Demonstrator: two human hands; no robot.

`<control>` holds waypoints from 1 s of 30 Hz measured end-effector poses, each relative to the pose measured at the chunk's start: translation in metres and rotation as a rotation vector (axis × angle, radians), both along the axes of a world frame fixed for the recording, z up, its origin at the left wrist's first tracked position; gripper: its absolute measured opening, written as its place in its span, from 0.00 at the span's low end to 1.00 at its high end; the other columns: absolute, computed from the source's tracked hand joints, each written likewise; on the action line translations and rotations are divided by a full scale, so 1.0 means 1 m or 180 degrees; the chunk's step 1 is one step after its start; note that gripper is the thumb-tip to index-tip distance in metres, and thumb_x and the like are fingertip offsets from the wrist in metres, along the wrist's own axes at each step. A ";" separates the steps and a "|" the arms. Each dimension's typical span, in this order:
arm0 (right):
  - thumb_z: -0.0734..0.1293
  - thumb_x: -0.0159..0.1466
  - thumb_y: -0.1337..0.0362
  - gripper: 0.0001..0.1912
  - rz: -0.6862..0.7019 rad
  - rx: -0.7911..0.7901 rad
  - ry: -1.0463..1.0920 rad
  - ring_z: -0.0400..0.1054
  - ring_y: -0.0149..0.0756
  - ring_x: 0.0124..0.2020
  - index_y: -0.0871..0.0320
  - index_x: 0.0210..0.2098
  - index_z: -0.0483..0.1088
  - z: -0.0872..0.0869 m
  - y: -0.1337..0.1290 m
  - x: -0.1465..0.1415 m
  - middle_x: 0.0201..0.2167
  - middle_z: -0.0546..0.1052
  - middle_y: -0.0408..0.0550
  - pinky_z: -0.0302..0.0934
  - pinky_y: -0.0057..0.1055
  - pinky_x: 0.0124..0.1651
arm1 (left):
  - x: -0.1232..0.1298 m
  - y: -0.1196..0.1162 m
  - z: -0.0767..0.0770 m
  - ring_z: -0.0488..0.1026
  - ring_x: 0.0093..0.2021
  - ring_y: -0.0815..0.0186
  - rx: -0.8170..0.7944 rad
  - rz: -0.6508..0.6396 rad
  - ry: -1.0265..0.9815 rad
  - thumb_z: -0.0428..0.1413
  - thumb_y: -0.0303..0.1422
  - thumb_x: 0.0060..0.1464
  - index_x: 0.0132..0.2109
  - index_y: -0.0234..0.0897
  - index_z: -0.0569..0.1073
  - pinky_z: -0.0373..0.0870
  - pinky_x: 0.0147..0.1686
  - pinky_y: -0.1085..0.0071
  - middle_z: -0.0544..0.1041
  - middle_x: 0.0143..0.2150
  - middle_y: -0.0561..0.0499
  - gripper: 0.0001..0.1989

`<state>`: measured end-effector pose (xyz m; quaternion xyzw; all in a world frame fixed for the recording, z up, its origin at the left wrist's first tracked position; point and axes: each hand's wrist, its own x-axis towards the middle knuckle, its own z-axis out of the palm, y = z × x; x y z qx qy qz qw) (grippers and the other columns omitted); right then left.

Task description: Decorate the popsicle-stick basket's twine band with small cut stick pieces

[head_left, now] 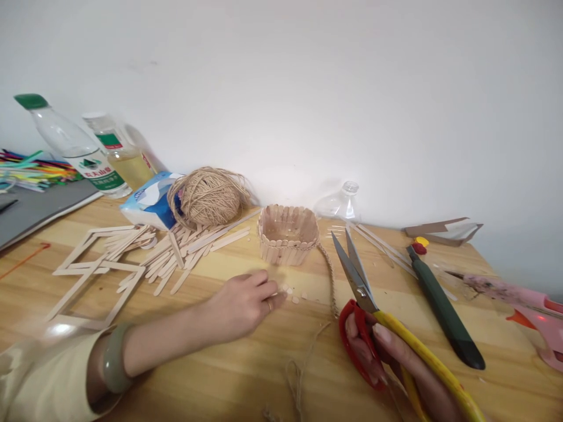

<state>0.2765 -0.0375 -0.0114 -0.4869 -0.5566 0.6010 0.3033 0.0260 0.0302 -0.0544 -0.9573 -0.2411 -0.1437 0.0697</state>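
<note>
On the table [229,381], centrally, stands the stick basket [288,254], braided cord [332,281] alongside. My right hand [411,358] grips scissors [362,295] by the handles, presumably leaving the blades free. My left hand [246,302] curls beside wood chips [295,299]; any hold I cannot tell.

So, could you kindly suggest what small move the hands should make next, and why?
Perhaps the left hand should sweep the pale scraps aside, since they lie loose beside it, in front of the stick basket, while the right hand holds open scissors.
</note>
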 end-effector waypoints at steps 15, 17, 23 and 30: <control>0.56 0.64 0.45 0.22 -0.0096 0.0020 0.0105 0.55 0.30 0.20 0.55 0.24 0.60 -0.003 0.004 -0.002 0.19 0.62 0.40 0.53 0.29 0.26 | 0.001 0.000 0.001 0.66 0.33 0.61 0.0018 -0.0116 0.0208 0.47 0.26 0.59 0.47 0.31 0.70 0.66 0.27 0.68 0.72 0.31 0.47 0.12; 0.55 0.64 0.47 0.21 -0.0074 0.0015 0.0122 0.55 0.30 0.20 0.56 0.26 0.60 -0.003 0.003 -0.001 0.20 0.62 0.39 0.52 0.29 0.26 | 0.003 0.002 -0.002 0.67 0.33 0.61 -0.0099 -0.0170 0.0049 0.47 0.26 0.59 0.44 0.29 0.72 0.66 0.27 0.68 0.73 0.31 0.47 0.10; 0.56 0.65 0.48 0.19 -0.0060 -0.0043 0.0134 0.55 0.29 0.20 0.56 0.26 0.59 -0.005 0.002 0.000 0.19 0.62 0.39 0.52 0.29 0.27 | 0.013 0.009 -0.005 0.69 0.33 0.62 -0.0562 0.0043 -0.0365 0.47 0.26 0.59 0.37 0.31 0.74 0.68 0.31 0.69 0.75 0.31 0.47 0.10; 0.55 0.65 0.49 0.18 -0.0041 0.0149 0.0007 0.56 0.31 0.23 0.55 0.30 0.61 -0.003 0.003 0.003 0.22 0.63 0.40 0.55 0.30 0.29 | 0.013 0.005 0.010 0.71 0.34 0.68 -0.2759 0.0674 -0.1840 0.49 0.27 0.56 0.47 0.35 0.72 0.68 0.34 0.72 0.75 0.35 0.49 0.12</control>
